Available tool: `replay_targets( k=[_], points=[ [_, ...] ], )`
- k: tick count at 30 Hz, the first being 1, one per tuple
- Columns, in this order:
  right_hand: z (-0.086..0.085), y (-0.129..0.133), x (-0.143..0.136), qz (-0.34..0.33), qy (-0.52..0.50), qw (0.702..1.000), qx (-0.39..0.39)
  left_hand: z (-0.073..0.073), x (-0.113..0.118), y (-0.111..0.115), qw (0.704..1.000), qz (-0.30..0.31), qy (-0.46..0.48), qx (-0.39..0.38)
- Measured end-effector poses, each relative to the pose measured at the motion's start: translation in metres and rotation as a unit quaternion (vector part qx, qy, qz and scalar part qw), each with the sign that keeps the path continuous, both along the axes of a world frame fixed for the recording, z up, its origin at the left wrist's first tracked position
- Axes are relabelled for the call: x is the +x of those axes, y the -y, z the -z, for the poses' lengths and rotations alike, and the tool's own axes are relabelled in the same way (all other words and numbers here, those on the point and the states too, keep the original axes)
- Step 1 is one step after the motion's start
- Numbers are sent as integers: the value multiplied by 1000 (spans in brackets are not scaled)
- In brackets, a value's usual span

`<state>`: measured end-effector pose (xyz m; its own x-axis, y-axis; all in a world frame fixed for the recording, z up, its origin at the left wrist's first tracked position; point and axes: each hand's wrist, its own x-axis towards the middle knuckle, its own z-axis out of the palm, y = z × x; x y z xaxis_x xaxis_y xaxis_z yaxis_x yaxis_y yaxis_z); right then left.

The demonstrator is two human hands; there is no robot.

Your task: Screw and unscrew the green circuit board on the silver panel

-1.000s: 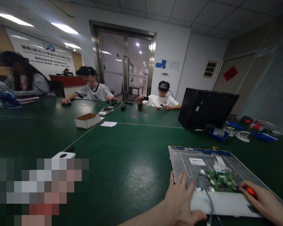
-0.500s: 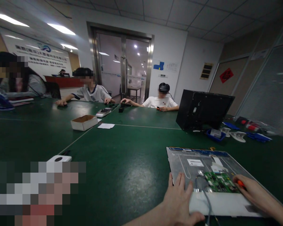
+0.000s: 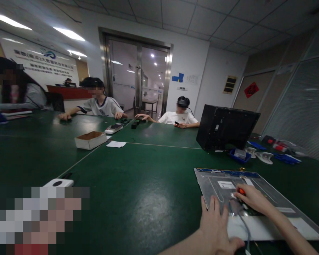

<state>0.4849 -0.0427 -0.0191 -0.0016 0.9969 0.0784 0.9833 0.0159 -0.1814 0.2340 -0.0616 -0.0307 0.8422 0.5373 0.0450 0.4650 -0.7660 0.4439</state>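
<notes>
A flat metal display panel [image 3: 271, 193] lies back side up on the green table [image 3: 138, 177] at the lower right. My left hand [image 3: 215, 226] rests flat with its fingers apart on the panel's near left corner. My right hand [image 3: 251, 200] reaches over the panel's middle and grips an orange-handled tool [image 3: 241, 191], whose tip I cannot see. This hand covers the small circuit board. A grey cable [image 3: 243, 223] runs from under the right hand toward me across a white strip [image 3: 271, 228] on the panel's near edge.
A black monitor back [image 3: 225, 128] stands behind the panel, with blue trays and white parts [image 3: 264, 156] to its right. A cardboard box [image 3: 90, 140] and a paper sheet [image 3: 116, 144] lie mid-table. A white device [image 3: 59, 182] sits lower left. Three people sit at the far side.
My right hand has moved left from the panel's right part to its middle, now covering the circuit board. The view has shifted slightly. My left hand stays on the corner.
</notes>
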Motion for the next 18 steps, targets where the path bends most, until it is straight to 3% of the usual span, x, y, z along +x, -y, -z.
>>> replay_targets(
  k=[10, 18],
  points=[
    [2, 0, 12, 5, 41, 999, -18, -5, 13, -2, 1000, 3, 0, -12],
    [-2, -6, 20, 4, 50, 998, -31, 4, 28, -4, 1000, 1, 12, -3]
  ],
)
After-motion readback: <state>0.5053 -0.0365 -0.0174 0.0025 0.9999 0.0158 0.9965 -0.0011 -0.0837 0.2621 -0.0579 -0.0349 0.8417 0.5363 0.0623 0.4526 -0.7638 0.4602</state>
